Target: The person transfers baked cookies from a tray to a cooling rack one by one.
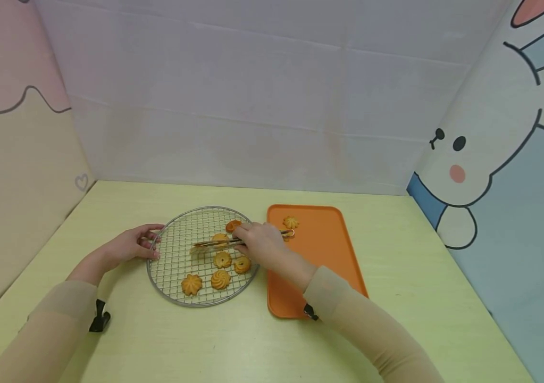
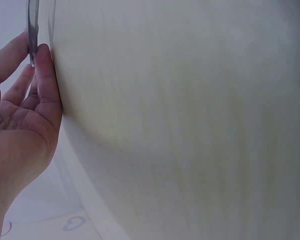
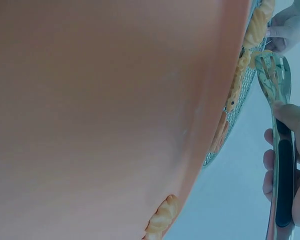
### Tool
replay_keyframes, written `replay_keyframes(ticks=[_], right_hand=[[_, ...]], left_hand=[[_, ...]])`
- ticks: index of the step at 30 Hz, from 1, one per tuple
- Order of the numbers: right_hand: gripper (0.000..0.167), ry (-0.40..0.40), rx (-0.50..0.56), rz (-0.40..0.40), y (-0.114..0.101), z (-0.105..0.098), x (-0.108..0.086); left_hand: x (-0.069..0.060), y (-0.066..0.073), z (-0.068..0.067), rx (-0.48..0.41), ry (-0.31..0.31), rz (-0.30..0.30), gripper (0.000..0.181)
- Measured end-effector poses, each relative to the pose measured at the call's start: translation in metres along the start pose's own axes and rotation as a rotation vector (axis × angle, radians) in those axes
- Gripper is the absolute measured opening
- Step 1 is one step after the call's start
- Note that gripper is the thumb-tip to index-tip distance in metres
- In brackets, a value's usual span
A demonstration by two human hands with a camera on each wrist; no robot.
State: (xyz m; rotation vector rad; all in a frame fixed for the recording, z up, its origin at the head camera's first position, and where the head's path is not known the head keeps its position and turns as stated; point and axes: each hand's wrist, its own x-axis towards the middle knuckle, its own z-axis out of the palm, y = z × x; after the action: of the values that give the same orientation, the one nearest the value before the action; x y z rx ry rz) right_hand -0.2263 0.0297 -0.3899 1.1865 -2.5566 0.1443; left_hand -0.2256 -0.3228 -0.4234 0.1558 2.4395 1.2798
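Observation:
My left hand [image 1: 135, 246] is at the left rim of a round wire cooling rack [image 1: 171, 274]. In the left wrist view its thumb and fingers pinch the metal rim [image 2: 33, 25]. Several golden cookies [image 1: 220, 280] lie on the mesh. Over the rack, my right hand [image 1: 263, 244] grips metal serving tongs [image 1: 214, 243], their tips pointing left beside a partly covered cookie [image 1: 220, 238]. The right wrist view shows slotted ends and a dark handle grip on the tongs [image 3: 285, 175]. Whether a cookie sits between the tips, I cannot tell.
An orange tray [image 1: 317, 255] lies right of the rack, partly under my right forearm. A cookie [image 1: 291, 222] is near its far left corner, with the tongs' ringed end close by. Pale wooden tabletop [image 1: 171, 346] surrounds both, and printed walls [image 1: 252, 106] stand behind and at the sides.

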Motion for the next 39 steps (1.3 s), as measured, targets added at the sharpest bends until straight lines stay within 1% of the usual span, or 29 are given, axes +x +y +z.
replay_keyframes(ticks=[5, 11, 17, 20, 23, 27, 32, 39], right_hand=[[0.023, -0.01, -0.01, -0.014, 0.001, 0.001, -0.003], [0.029, -0.066, 0.024, -0.001, 0.001, -0.003, -0.006], [0.036, -0.151, 0.043, 0.058, 0.0, -0.006, -0.009], [0.036, -0.192, 0.084, 0.099, 0.0, -0.009, -0.01], [0.035, -0.21, 0.125, 0.134, 0.001, -0.013, -0.011], [0.035, -0.199, 0.143, 0.154, 0.004, -0.021, -0.013], [0.035, -0.152, 0.171, 0.166, 0.011, -0.033, -0.018], [0.034, -0.092, 0.161, 0.181, 0.027, -0.051, -0.028]], left_hand=[[-0.001, 0.001, 0.0, 0.002, -0.002, 0.001, 0.083], [-0.001, 0.002, 0.0, -0.01, -0.002, -0.003, 0.083], [-0.001, 0.002, 0.0, -0.011, 0.0, 0.002, 0.083], [-0.002, 0.003, 0.0, -0.014, -0.002, 0.002, 0.083], [-0.002, 0.003, 0.0, -0.017, -0.004, 0.007, 0.082], [-0.003, 0.004, 0.0, -0.021, -0.005, 0.012, 0.082], [-0.003, 0.004, 0.001, -0.017, -0.004, 0.003, 0.082], [-0.002, 0.005, 0.001, -0.014, -0.005, -0.002, 0.082]])
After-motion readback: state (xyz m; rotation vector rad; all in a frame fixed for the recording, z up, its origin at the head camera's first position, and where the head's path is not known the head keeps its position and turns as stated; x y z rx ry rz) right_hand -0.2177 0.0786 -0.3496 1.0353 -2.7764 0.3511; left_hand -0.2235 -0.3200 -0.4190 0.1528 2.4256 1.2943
